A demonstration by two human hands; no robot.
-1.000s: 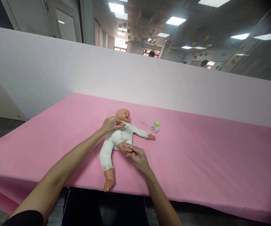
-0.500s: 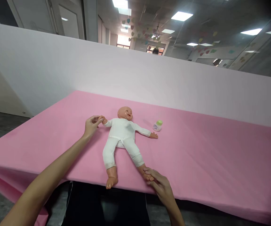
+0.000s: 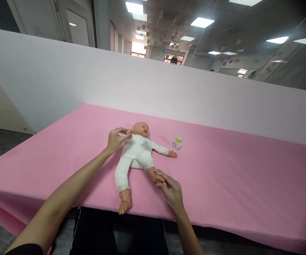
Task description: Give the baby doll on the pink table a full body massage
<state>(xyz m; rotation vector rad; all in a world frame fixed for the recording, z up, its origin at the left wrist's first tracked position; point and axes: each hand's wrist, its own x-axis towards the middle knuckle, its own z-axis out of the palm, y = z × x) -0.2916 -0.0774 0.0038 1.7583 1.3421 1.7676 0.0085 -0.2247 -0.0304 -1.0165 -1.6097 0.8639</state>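
Head view, ok: holding the doll (image 3: 137,147), on its back on the cloth (image 3: 227,184) near the jar (image 3: 176,143), by 1 plastic hand (image 3: 128,131) in the left hand (image 3: 115,140) and 1 foot (image 3: 158,179) in the right hand (image 3: 173,193), so pinch lightly and flex slowly, no yanking.

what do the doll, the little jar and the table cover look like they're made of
Doll: matte white cloth body, judging by its soft creases; smooth, glossy head, likely vinyl or other plastic, from its highlights.

Jar: pale, smooth, with a green lid; probably plastic, though glass is possible.

Table cover: matte pink, apparently fabric, since it wrinkles and hangs down.
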